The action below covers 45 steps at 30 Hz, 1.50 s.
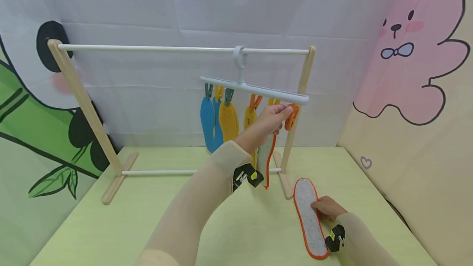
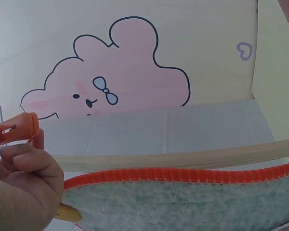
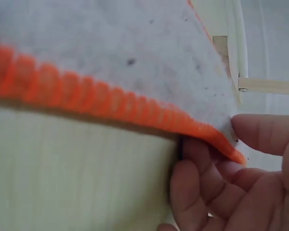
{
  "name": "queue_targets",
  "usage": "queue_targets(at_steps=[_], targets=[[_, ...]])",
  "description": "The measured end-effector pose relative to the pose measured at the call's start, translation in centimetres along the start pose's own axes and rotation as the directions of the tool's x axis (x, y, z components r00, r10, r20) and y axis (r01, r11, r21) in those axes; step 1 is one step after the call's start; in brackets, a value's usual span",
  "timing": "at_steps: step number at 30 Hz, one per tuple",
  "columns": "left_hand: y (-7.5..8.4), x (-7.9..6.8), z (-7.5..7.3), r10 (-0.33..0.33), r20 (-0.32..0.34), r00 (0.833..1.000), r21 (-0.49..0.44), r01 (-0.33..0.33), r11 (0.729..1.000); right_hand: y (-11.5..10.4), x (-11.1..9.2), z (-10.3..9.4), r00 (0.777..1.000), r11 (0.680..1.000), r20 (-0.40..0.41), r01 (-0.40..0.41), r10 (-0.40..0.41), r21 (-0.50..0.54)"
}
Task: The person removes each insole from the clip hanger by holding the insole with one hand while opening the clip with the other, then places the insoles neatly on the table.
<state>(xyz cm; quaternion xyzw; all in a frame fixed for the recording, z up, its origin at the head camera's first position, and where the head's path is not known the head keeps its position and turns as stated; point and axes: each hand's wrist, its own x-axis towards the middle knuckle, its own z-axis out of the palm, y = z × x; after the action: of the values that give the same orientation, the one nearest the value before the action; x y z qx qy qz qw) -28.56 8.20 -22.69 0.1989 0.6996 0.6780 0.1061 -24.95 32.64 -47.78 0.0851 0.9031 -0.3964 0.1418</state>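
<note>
My left hand pinches an orange clothespin near the right end of the white hanger. In the left wrist view the same clothespin sits between thumb and fingers. Close below that hand hangs a grey insole with red edging. My right hand pinches the edge of another grey insole with orange-red trim, low over the table. The right wrist view shows the thumb on top of this insole and fingers curled beneath its stitched edge.
The hanger hooks over the top bar of a wooden-legged rack. Blue insoles and yellow insoles hang from it by green, yellow and orange clothespins. The rack's right foot stands on the table, left of the held insole.
</note>
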Motion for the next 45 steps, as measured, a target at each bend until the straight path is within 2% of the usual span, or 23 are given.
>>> queue_targets(at_steps=[5,9,14,22,33,45], targets=[[0.1,0.0,0.1,0.001,-0.011,1.0,-0.008,-0.001,1.0,0.2,0.0,0.0,1.0,1.0,-0.01,0.022,-0.023,-0.02],[0.2,0.1,0.1,0.003,-0.012,1.0,0.004,-0.003,1.0,0.3,0.1,0.1,0.996,0.989,-0.023,0.081,-0.084,-0.127],[0.3,0.3,0.2,0.005,-0.02,1.0,0.012,-0.005,1.0,0.5,0.1,-0.2,0.994,0.966,-0.012,0.1,-0.106,-0.239],[0.4,0.3,-0.2,-0.026,-0.037,0.999,0.029,0.027,0.999,0.6,0.1,-0.2,0.995,0.962,0.005,0.102,-0.104,-0.255],[0.3,0.3,-0.5,-0.018,-0.049,0.999,0.088,0.023,0.996,0.9,0.1,-0.1,0.997,0.965,-0.012,0.072,-0.077,-0.251],[0.1,0.5,-0.8,-0.058,-0.066,0.996,0.046,0.061,0.997,0.6,0.0,0.0,0.996,0.961,-0.023,0.071,-0.08,-0.269]])
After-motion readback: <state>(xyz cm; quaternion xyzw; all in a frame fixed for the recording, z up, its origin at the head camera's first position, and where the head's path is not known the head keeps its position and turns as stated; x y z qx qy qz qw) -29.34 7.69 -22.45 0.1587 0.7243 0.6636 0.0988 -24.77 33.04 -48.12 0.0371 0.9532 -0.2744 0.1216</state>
